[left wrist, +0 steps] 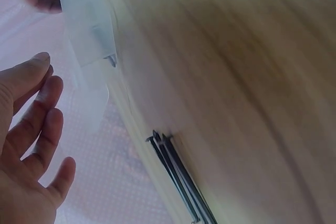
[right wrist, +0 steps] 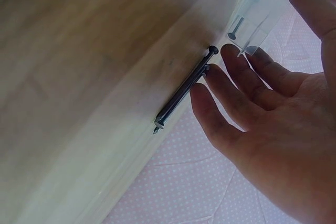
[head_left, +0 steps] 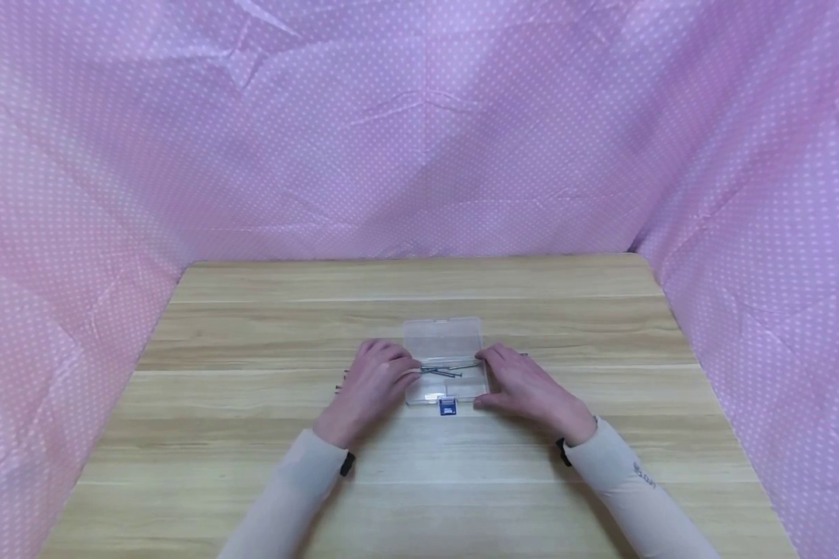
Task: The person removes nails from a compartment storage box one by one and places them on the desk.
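A clear plastic box lies with its lid raised and a blue label at its front. Several long nails lie in it, their left ends by my left fingertips. My left hand reaches over the box's left end. In the left wrist view its thumb and index fingertip meet; whether a nail is between them is hidden. My right hand holds the box's right end, thumb at the front corner and fingers toward the back. Its other fingers are loosely bent.
More nails lie bundled on the wooden table, left of my left hand. Another small bundle of nails is on the right, beside my right fingers. Pink dotted cloth hangs around the table's back and sides.
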Tool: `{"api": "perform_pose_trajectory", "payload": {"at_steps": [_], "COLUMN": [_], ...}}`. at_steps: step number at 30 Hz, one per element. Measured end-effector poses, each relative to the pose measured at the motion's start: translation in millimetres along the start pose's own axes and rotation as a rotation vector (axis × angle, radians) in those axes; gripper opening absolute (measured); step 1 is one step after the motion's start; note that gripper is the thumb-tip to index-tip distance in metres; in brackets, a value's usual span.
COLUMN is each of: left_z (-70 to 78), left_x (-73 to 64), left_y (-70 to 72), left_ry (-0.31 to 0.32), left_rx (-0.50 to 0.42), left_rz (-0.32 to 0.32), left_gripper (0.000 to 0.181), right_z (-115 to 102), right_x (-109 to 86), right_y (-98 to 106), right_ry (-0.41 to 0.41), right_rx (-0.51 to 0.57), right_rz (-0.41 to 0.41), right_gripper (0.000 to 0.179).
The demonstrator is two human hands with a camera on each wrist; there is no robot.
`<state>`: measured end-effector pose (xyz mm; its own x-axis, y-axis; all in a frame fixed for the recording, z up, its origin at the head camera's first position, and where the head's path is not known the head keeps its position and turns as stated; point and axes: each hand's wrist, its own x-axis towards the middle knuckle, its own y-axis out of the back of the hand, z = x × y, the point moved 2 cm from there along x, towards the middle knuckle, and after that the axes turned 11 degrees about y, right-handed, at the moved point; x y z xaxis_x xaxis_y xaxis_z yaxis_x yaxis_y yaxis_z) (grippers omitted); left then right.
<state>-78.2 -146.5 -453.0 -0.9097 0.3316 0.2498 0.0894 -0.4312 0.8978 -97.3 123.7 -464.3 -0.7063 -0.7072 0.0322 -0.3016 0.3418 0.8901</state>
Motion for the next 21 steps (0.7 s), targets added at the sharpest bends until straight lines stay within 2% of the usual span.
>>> {"api": "perform_pose_trajectory", "payload": {"at_steps": [4, 11, 21], "left_z": [1.0, 5.6, 8.6], "left_x": [3.3, 10.2, 19.0], "left_y": [-4.0, -10.3, -18.5], "left_ry": [0.011, -0.006, 0.032], "left_rx": [0.01, 0.074, 0.13], "left_rz": [-0.019, -0.033, -0.085], "left_gripper": [0.013, 0.011, 0.01], "right_z": [-0.4, 1.1, 3.1], "right_x": [0.2, -3.2, -6.8], "right_y": [0.4, -0.1, 1.3], "right_ry": [-0.009, -0.006, -0.02], "right_rx": [0.001, 0.016, 0.029], "right_rz": [-0.008, 0.004, -0.003], "right_gripper": [0.08, 0.078, 0.078]}}
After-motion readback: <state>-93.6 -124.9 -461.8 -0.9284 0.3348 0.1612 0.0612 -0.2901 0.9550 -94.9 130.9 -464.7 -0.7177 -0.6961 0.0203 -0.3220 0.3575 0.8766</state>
